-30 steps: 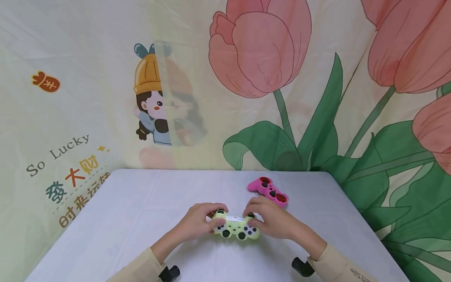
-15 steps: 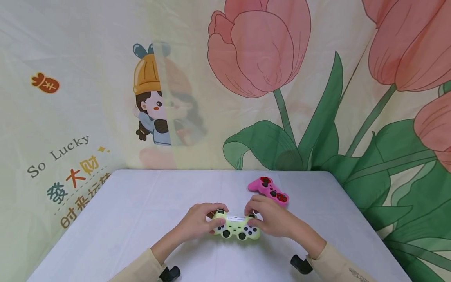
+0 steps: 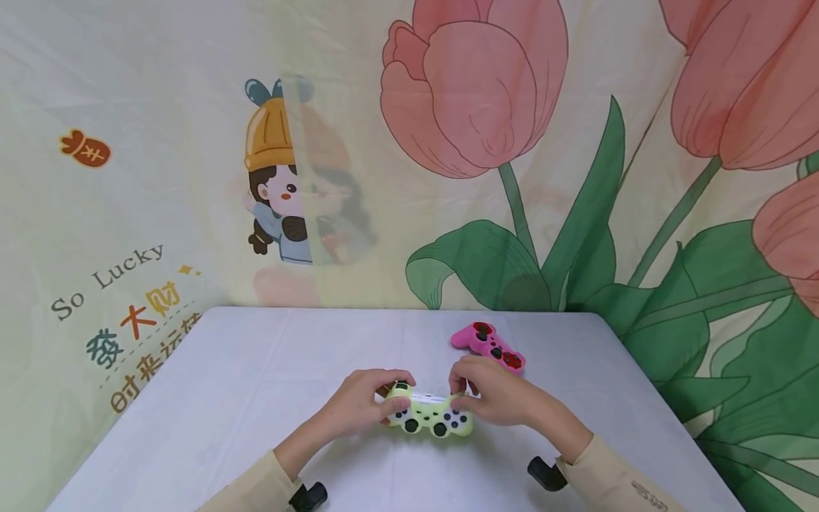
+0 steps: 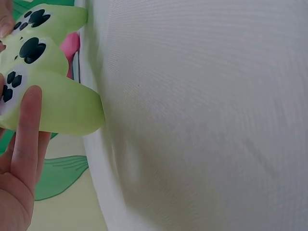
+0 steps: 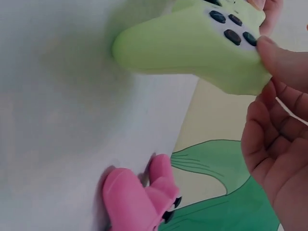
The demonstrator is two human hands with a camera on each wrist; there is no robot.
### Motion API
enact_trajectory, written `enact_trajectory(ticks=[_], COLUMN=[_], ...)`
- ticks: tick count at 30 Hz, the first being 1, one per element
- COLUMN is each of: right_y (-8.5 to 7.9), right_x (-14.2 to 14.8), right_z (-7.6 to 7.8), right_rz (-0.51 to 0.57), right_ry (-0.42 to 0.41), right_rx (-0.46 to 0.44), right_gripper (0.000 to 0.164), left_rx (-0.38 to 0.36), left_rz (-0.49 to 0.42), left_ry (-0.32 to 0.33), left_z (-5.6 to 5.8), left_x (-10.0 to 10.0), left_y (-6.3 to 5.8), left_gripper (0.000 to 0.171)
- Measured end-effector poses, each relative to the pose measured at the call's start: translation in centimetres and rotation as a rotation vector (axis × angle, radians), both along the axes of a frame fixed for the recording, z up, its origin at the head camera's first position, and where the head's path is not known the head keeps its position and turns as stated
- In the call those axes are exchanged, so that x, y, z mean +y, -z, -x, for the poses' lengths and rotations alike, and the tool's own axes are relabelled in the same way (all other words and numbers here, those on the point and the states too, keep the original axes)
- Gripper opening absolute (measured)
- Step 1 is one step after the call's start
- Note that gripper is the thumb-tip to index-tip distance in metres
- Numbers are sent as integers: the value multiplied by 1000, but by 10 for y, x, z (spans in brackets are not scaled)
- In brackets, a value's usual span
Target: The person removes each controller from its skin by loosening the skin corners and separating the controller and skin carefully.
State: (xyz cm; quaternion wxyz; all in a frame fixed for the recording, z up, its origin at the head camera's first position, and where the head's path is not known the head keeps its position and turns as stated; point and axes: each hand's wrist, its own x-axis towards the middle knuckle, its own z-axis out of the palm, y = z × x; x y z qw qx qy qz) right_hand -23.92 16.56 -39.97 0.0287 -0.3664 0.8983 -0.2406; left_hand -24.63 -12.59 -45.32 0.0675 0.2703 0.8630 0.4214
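1. The green controller (image 3: 427, 414) is sitting over the middle of the desk (image 3: 288, 355), tilted, its dark buttons (image 5: 232, 37) facing up toward the person. Its handle ends are coming down to the desk's surface; whether both are touching is hard to tell.
2. The left hand (image 3: 363, 400) is gripping the controller's left shoulder, thumb lying over the face; in the left wrist view one of its fingers (image 4: 30, 125) is stretching along the handle.
3. The right hand (image 3: 502, 393) is pinching the right shoulder narrowly, thumb (image 5: 286, 62) pressing beside the buttons, other fingers curling underneath.
4. The step in hand is seemingly one of handling the controller's top corners with both hands; the next move is probably calling for a steady left grip while the right fingers are working at their corner.
5. A pink controller (image 3: 481, 340) is lying just beyond the right hand, untouched as far as the views are showing.
6. Behind the desk, a printed cloth (image 3: 358, 299) is hanging with large tulips (image 3: 473, 92).
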Motion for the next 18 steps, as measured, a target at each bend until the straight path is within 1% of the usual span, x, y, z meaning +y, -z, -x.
enact_trajectory(ticks=[4,10,16,18], right_y=[6,18,28,30], right_x=[9,22,28,29], right_z=[0,-1,-2,-3], right_rz=[55,96,154,174], right_ry=[-23,-58,-73,-67], right_rx=[-1,43,59,63], right_gripper=[22,18,17,17], left_rx=[-7,-13,-35,-36], left_rz=[4,19,16,7], left_ry=[11,2,2,9], left_z=[1,2,2,2], left_x=[1,2,1,0], left_y=[0,0,1,0], left_gripper=[23,24,26,27])
